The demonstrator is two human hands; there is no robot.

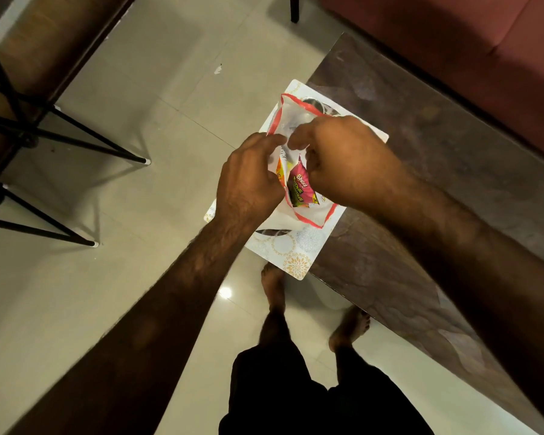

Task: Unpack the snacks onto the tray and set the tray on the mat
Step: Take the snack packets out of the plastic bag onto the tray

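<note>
A white plastic bag [291, 120] with red edging is held above the table's left corner. My left hand [248, 180] grips its left side and my right hand [346, 161] pinches its right side, pulling the mouth apart. Inside shows a pink Bingo snack packet [300, 188], with an orange-yellow packet [279, 175] beside it on the left. Under the bag lies a white mat [296, 249] with gold and grey floral circles. A steel tray [311, 105] peeks out past the bag's far end, mostly hidden.
The mat overhangs the corner of a dark brown table [437, 183]. A maroon sofa [484, 42] runs behind it. A wooden table with black metal legs [44, 130] stands at the left. My bare feet [274, 287] are on the pale tiled floor.
</note>
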